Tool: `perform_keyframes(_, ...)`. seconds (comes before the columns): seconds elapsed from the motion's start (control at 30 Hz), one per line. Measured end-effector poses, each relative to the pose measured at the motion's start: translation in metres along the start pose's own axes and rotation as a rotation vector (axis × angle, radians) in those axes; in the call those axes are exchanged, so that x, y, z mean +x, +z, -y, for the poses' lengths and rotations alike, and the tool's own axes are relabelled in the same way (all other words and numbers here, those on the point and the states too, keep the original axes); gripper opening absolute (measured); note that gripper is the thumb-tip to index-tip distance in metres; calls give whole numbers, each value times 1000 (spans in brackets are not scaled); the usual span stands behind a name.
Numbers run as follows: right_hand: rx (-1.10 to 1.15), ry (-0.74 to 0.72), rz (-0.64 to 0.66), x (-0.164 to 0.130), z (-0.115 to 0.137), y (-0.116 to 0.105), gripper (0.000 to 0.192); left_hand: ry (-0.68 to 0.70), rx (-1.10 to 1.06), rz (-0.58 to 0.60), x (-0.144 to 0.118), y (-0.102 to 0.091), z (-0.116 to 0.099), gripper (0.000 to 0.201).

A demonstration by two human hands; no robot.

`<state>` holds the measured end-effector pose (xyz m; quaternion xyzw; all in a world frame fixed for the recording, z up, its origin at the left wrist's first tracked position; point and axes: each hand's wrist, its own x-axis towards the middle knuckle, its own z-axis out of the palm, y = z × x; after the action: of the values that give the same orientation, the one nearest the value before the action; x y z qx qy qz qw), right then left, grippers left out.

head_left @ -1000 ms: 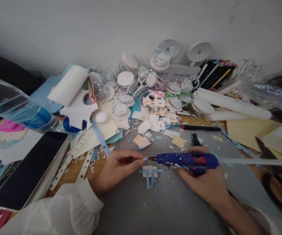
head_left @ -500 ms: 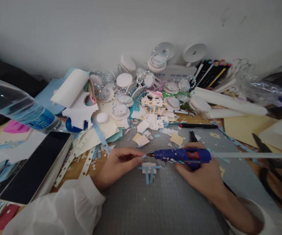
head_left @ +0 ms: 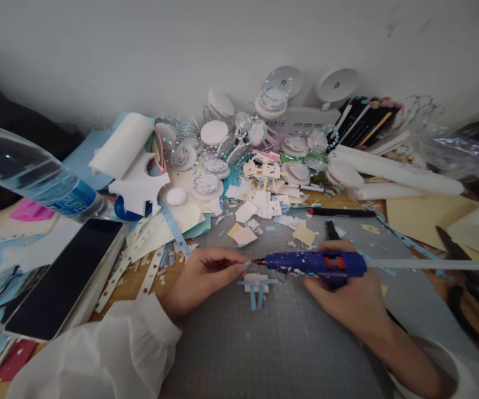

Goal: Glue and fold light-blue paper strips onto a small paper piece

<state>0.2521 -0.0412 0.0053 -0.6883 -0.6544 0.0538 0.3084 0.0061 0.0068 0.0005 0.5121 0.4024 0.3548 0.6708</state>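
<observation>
My right hand (head_left: 353, 296) is wrapped around a blue hot glue gun (head_left: 306, 262), with a long glue stick (head_left: 431, 265) poking out of its back end. The gun's nozzle points left and meets, or nearly meets, a small light-blue paper strip (head_left: 247, 263). That strip is pinched between the thumb and fingertips of my left hand (head_left: 206, 277). Just below the nozzle, a small white paper piece (head_left: 256, 279) with blue strips stuck out like arms and legs lies on the grey cutting mat (head_left: 273, 349).
Paper scraps and small paper figures (head_left: 271, 172) pile up behind the hands, among white discs (head_left: 214, 133). At left are a water bottle (head_left: 44, 172) and a phone (head_left: 65, 277); at right, black-handled scissors (head_left: 470, 277). A pen (head_left: 343, 212) lies across the mat's far part.
The whole view has shifted slightly, so things appear a little further right. Both hands keep their hold, and the nozzle stays at the strip.
</observation>
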Motion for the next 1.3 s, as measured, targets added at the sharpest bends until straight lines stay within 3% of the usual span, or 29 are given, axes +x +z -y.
perform_keyframes(0.9, 8, -54, -2, 1, -2, 0, 28, -39, -18, -38, 0, 0, -4, 10)
perform_keyframes(1.0, 43, 33, -115, 9, 1, -12, 29, -34, -20, -57, 0, -1, -3, 13)
perform_keyframes(1.13, 9, 289, -290, 18, -6, -48, 23, -13, -51, -78, -1, -3, 2, 17)
perform_keyframes(1.2, -19, 374, -337, 15, -22, -68, 22, 0, -90, -70, 0, -4, 4, 18)
perform_keyframes(1.23, -27, 403, -239, 11, -33, -77, 22, 4, -112, -62, 0, -4, 5, 19)
perform_keyframes(1.3, -115, 489, -348, -1, -57, -89, 25, 11, -149, -42, 0, -3, 5, 19)
